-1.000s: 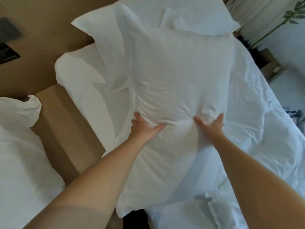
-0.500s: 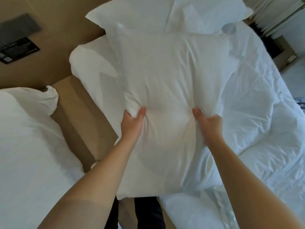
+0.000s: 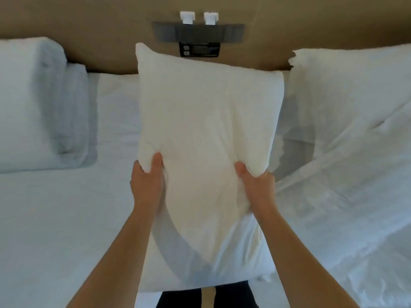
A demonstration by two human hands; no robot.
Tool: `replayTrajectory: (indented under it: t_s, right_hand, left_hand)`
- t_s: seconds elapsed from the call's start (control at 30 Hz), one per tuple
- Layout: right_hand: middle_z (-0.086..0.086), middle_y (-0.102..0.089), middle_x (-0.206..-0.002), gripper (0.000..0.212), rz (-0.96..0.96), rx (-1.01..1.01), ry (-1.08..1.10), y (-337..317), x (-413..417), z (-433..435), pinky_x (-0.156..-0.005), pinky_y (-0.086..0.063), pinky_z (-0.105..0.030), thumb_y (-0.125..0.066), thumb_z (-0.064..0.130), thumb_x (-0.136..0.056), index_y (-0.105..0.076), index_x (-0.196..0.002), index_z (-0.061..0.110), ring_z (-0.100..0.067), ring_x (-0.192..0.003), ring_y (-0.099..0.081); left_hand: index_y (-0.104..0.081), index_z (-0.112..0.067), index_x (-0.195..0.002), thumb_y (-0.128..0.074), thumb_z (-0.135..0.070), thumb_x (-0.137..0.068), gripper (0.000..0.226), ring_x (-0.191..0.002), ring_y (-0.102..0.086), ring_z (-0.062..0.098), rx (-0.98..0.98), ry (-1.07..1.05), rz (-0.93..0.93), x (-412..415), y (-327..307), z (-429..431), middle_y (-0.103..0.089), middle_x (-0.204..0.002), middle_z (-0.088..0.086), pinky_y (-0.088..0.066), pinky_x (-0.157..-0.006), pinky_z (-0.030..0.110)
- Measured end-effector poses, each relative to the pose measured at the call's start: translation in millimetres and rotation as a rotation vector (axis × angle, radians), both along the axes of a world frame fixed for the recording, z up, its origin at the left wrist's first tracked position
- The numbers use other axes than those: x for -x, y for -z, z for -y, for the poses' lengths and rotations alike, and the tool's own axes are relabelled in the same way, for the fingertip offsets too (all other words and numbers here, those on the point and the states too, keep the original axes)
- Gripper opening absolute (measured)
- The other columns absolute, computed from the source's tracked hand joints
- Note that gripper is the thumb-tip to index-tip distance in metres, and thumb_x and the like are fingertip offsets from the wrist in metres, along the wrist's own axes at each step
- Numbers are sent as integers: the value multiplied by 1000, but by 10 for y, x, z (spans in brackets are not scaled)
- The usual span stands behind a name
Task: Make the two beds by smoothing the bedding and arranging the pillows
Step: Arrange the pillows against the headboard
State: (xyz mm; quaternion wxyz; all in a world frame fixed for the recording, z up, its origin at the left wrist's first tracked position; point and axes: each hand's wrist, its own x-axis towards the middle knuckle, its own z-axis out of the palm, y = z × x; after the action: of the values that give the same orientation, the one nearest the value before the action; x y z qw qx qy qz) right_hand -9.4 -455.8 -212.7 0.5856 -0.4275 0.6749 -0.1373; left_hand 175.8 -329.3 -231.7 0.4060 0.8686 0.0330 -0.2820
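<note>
Beds first, two of them, white all over; the left bed spreads out to the left of the held pillow, its sheet fairly flat; the right bed lies to the right of that pillow, its cover creased and rumpled; a brown wall panel runs behind the pillow across the top. The pillow itself is held upright over the gap between the beds, its lower end hanging in front of dark trousers; a second pillow lies well to its left; a third pillow sits just to its right. The left hand grips the pillow's left edge, thumb on the front, fingers wrapped round behind; the right hand grips the right edge the same way, fabric bunched at the thumb. Above the pillow's top edge, on the wall, is a grey strip; a black label hangs below it; two white blocks sit on top.
</note>
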Motion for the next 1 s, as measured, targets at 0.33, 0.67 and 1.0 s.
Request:
replayTrajectory:
  t_s: [0.33, 0.67, 1.0]
  right_hand:
    - [12, -67, -89, 17, 148, 108, -582, -385, -2822, -265, -74, -50, -24, -77, 33, -83, -63, -91, 26, -8, -86, -65]
    - [7, -70, -82, 15, 282, 261, -1221, -577, -5833, -365, -72, -51, -29, -74, 31, -85, -66, -78, 20, -17, -82, -67]
    - [-1, -59, -115, 44, 306, 671, -1605, -949, -8614, -791, -83, -47, -35, -57, 41, -94, -53, -127, 12, -24, -107, -59]
  left_hand:
    - [-51, -20, -105, -50, -50, -96, 31, -95, -54, 25, 14, -577, 101, -1756, -462, -1097, -57, -97, 0, -40, -81, 36]
    - [-52, -17, -130, -47, -51, -96, 48, -116, -54, 25, 155, -1206, 191, -3306, -498, -1273, -58, -126, 2, -42, -97, 38]
    - [-36, -10, -141, -44, -50, -96, 61, -126, -47, 30, 158, -1296, 284, -5330, -548, -1404, -48, -140, 10, -34, -94, 33]
